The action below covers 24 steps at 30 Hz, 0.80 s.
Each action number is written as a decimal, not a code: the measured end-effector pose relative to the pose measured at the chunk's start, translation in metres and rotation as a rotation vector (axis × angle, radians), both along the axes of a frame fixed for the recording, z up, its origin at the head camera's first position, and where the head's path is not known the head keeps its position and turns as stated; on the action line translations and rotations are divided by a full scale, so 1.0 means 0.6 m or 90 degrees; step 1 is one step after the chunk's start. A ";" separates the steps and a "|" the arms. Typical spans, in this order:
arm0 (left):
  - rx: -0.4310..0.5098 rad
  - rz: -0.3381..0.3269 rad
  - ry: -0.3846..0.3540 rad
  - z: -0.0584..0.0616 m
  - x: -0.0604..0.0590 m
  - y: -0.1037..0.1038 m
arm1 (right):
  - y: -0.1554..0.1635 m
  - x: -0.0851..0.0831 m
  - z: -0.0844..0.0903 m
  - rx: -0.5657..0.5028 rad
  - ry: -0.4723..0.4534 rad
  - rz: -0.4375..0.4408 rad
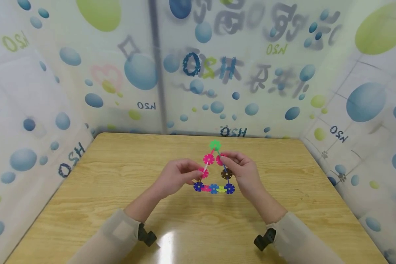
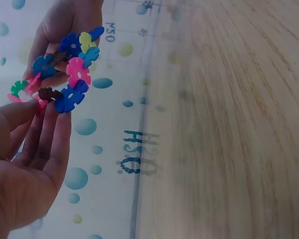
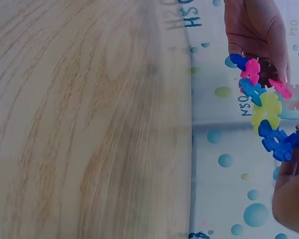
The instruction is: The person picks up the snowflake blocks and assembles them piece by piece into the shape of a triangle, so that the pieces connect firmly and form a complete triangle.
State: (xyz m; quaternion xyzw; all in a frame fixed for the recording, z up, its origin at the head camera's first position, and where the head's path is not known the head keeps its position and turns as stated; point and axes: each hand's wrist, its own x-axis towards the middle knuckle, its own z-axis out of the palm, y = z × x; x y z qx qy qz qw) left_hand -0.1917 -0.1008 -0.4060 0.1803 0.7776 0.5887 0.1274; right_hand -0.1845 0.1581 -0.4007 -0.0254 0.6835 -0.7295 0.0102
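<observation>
A triangle of interlocked plastic snowflake discs (image 1: 213, 189) is held upright over the wooden table (image 1: 118, 176). It has a green disc (image 1: 215, 145) at the top and blue discs at the two lower corners. My left hand (image 1: 199, 174) pinches a pink disc on its left side. On the right side, my right hand (image 1: 222, 158) pinches a pink disc near the top. In the left wrist view the left hand (image 2: 42, 112) touches the disc chain (image 2: 70, 97) with its fingertips. The right wrist view shows the chain (image 3: 266, 109) running between both hands, with the right hand (image 3: 296, 149) at the lower right.
Walls covered in blue and green bubble-patterned film (image 1: 198, 73) close the table in at the back, left and right. Black wrist mounts (image 1: 147, 236) sit on both sleeves near the table's front.
</observation>
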 end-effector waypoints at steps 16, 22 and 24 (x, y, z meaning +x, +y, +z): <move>0.033 0.045 0.010 0.006 -0.010 -0.017 | 0.054 -0.002 -0.012 0.119 -0.013 0.098; 0.037 0.051 0.006 0.002 -0.017 -0.018 | 0.061 -0.002 -0.022 0.141 -0.001 0.117; 0.040 0.051 -0.005 0.000 -0.020 -0.016 | 0.061 -0.004 -0.022 0.152 0.004 0.118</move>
